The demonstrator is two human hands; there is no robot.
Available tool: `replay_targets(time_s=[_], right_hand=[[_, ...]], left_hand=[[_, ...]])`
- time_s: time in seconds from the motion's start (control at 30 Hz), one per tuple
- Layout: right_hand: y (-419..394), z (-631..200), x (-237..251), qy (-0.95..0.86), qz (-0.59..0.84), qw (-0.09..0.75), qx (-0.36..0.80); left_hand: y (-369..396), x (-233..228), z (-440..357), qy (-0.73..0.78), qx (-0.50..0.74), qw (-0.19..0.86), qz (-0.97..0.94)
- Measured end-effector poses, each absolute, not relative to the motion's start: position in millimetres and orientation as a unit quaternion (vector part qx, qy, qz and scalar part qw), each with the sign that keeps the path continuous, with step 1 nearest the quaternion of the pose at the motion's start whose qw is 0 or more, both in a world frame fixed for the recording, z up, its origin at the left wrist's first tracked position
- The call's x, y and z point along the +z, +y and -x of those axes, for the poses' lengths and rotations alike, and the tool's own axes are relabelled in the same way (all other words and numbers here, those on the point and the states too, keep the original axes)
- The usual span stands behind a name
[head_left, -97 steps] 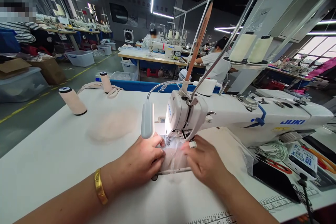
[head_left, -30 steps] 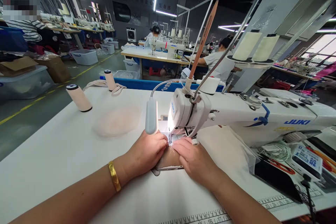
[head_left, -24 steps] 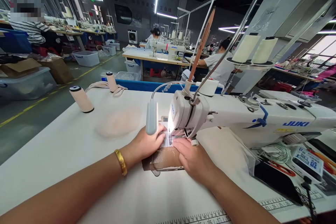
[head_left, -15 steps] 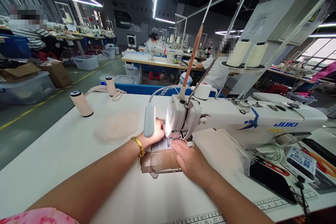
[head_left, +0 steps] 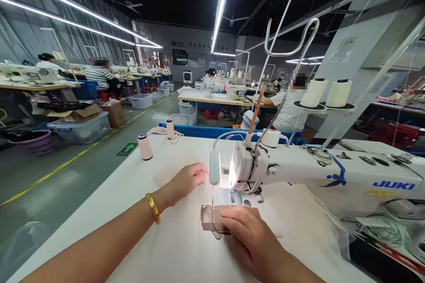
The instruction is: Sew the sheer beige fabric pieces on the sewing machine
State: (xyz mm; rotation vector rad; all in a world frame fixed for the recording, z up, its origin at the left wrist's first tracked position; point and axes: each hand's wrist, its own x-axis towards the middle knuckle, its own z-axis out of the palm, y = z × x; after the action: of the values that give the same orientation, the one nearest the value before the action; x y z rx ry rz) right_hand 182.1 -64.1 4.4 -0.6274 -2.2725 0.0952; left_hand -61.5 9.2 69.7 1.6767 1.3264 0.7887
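Observation:
My left hand (head_left: pixel 190 180), with a gold bangle (head_left: pixel 153 208) at the wrist, is raised left of the lamp (head_left: pixel 214 167). Its thumb and fingers are pinched together; what they hold, if anything, I cannot make out. My right hand (head_left: pixel 247 232) lies with its fingers across a shiny, brownish, tape-like covered plate (head_left: pixel 210 217), in front of the sewing machine (head_left: pixel 244 166). Just behind those fingers, the presser foot (head_left: pixel 233 195) stands lit over the needle plate. Pale sheer fabric (head_left: pixel 292 212) spreads to the right of my right hand.
Two thread cones, one nearer (head_left: pixel 145 147) and one farther (head_left: pixel 170 128), stand by the table's far left edge. A coil of pale cord (head_left: pixel 387 232) and a black flat object (head_left: pixel 372 256) lie at right. Co-workers sit at other machines beyond.
My left hand has drawn away leftward from the needle area. My right hand has moved back from beside the presser foot onto the covered plate. The view has tilted up and turned left.

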Motion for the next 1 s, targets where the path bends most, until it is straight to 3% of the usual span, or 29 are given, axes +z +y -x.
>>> replay_targets(time_s=[0.2, 0.37, 0.47, 0.53, 0.63, 0.7, 0.87, 1.0], right_hand=[[-72.6, -142.5, 37.9, -0.842, 0.323, 0.386, 0.192], [-57.5, -125.3, 52.7, -0.849, 0.321, 0.220, 0.358], [-44.1, -121.4, 46.2, -0.831, 0.320, 0.139, 0.434], [-34.2, -115.7, 37.8, -0.772, 0.300, 0.127, 0.546], [-16.4, -96.7, 28.7, -0.637, 0.290, 0.227, 0.677], [-0.7, -78.1, 26.4, -0.583, 0.300, 0.317, 0.686], [48.1, -32.2, 21.6, -0.557, 0.408, 0.432, 0.579], [79.9, -13.3, 12.8, -0.571, 0.471, 0.458, 0.492]], left_hand=[[-44.9, 93.0, 86.6, 0.501, 0.179, 0.483, -0.696], [-80.3, 111.7, 103.8, 0.422, 0.080, 0.513, -0.743], [-83.9, 115.7, 124.1, 0.455, 0.088, 0.517, -0.720], [-76.2, 112.8, 140.4, 0.488, 0.140, 0.506, -0.697], [-52.1, 99.8, 160.8, 0.526, 0.266, 0.488, -0.644], [-30.5, 87.1, 168.6, 0.553, 0.328, 0.464, -0.609], [24.6, 56.8, 175.3, 0.626, 0.382, 0.338, -0.590], [56.4, 42.5, 180.2, 0.664, 0.374, 0.217, -0.610]])
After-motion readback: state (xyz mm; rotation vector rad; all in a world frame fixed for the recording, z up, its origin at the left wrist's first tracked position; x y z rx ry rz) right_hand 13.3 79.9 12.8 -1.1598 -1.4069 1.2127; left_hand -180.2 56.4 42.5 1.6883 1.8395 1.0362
